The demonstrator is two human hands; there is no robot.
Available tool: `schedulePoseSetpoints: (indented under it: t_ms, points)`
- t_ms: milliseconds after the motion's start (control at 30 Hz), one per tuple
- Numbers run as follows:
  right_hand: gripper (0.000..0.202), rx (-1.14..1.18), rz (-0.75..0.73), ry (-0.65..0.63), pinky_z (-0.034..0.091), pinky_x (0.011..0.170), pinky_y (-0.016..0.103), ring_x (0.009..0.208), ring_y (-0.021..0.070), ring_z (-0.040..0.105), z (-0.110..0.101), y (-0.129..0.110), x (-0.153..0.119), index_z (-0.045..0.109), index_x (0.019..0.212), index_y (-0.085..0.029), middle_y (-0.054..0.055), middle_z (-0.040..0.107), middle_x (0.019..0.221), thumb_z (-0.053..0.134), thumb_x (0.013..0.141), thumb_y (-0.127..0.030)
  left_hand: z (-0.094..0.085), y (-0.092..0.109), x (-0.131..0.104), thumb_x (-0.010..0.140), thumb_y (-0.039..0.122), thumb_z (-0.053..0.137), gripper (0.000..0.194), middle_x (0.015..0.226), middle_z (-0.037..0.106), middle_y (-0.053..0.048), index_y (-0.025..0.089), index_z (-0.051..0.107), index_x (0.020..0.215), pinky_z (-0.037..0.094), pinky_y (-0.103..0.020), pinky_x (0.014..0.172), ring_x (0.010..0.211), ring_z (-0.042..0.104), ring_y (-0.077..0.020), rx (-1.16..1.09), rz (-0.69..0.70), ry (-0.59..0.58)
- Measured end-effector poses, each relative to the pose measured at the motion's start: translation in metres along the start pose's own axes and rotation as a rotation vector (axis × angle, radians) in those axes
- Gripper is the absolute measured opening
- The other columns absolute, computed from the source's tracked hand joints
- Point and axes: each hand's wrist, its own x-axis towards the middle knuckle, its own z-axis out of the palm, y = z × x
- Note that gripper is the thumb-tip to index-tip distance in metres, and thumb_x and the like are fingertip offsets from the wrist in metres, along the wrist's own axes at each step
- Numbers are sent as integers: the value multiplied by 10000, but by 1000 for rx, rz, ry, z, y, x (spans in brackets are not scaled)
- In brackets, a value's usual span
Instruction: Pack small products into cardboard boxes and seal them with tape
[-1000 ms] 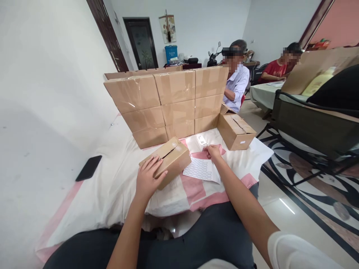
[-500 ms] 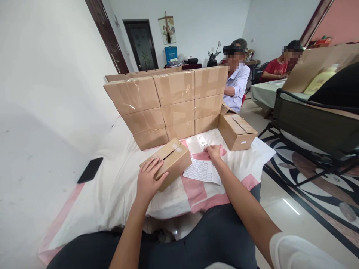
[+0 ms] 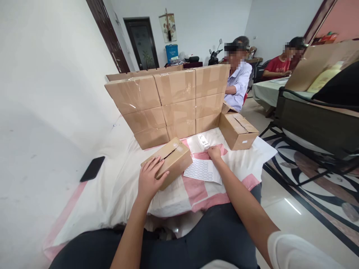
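My left hand [image 3: 150, 180] lies flat on the near end of a small cardboard box [image 3: 172, 158] that rests on a white and pink cloth [image 3: 117, 186]. To the right of the box lies a sheet of small labels [image 3: 202, 171]. My right hand [image 3: 214, 152] is at the far edge of that sheet, fingers pinched on a small white barcode label [image 3: 203, 141].
A wall of stacked taped cartons [image 3: 168, 102] stands behind the box. Another carton [image 3: 238, 130] lies at the right. A black phone [image 3: 92, 169] lies on the left. Two people sit at the back right. A dark cart frame [image 3: 314, 123] stands right.
The small white label in my right hand has lifted slightly off the cloth. My left hand and the box have stayed put. The view shifted a little.
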Motion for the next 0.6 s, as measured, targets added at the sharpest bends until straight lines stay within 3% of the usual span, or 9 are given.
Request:
schedulePoseSetpoints:
  t_ms: [233,400,600]
  points:
    - [314,-14,-107,11,314,462,226,489,122,452,0,-12,-5,365,477,-225,-47,437,440,576,628,-47,2,-3,-2,912,446,643,409,1381,642,-93,226,670,1256,455,-554,1081,1305,567,-327,-11,-2,-3]
    - [337,43,-337,-36,437,627,218,763,183,648,0,-41,-25,319,525,-222,-2,537,560,556,752,-142,3,-1,-2,907,448,647,408,1384,640,-86,233,676,1253,468,-536,1069,1299,574,-323,19,8,-6]
    - [352,82,-749,-40,484,724,272,884,204,688,-10,-65,-61,271,576,-226,67,693,800,484,853,-191,1,3,0,916,466,623,425,1395,634,-70,237,665,1271,460,-511,1072,1305,567,-316,46,2,-16]
